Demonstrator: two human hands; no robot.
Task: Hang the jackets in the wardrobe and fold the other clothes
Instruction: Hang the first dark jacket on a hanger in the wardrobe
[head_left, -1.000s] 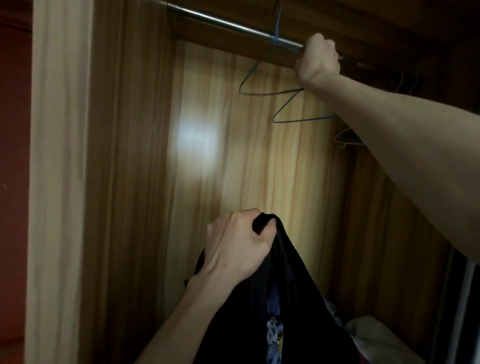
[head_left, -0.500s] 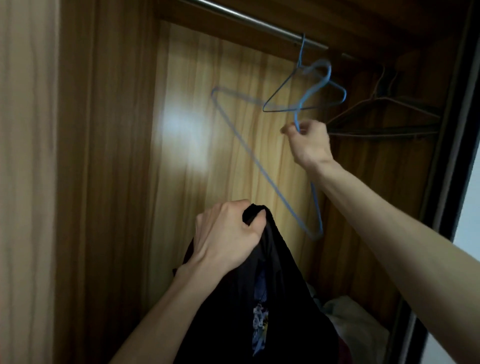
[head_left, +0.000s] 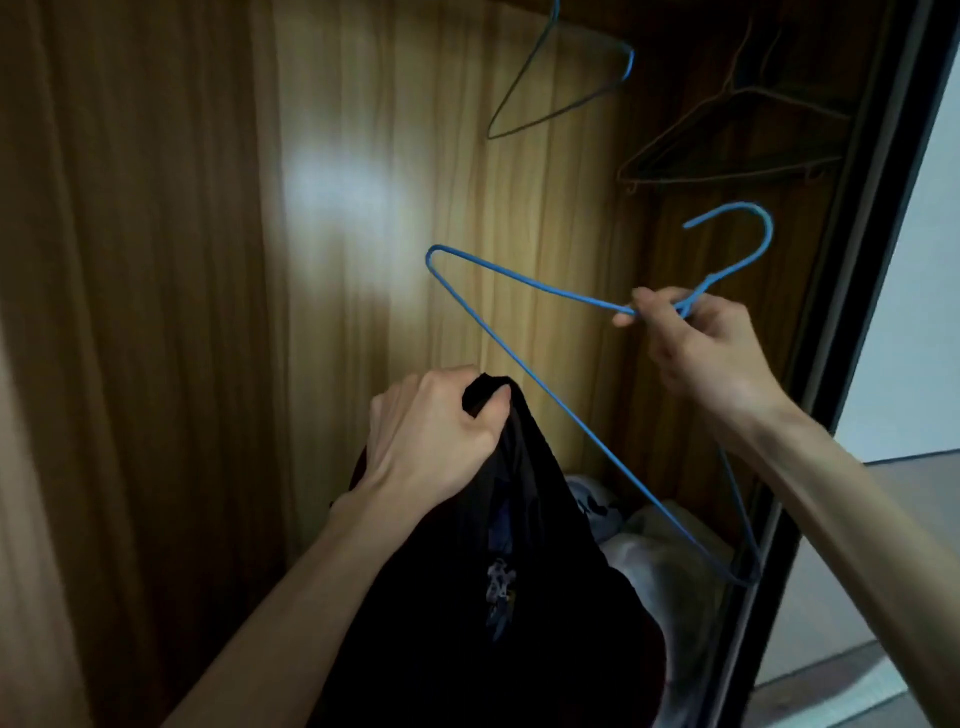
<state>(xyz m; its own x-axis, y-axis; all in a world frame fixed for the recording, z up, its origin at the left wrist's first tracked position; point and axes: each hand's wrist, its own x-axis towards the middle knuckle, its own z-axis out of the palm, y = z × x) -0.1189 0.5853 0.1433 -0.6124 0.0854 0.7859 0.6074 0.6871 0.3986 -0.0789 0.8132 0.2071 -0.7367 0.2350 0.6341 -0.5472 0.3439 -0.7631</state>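
My left hand (head_left: 436, 431) grips the top of a black jacket (head_left: 498, 597), which hangs down in front of the open wardrobe. My right hand (head_left: 696, 353) pinches a blue wire hanger (head_left: 530, 374) at its neck, off the rail, hook pointing up and right. The hanger's long bottom wire slants down past the jacket's right side; whether the two touch is unclear.
Another blue wire hanger (head_left: 571, 88) and several dark hangers (head_left: 737, 150) hang at the top of the wardrobe. Pale folded clothes (head_left: 654, 540) lie on the wardrobe floor. A dark door frame (head_left: 841, 322) runs down the right. Wooden panels (head_left: 156, 312) close the left and back.
My right hand took the blue hanger off the rail and brought it down and to the right. My left hand kept holding the jacket. The view dropped, so the rail is out of frame.
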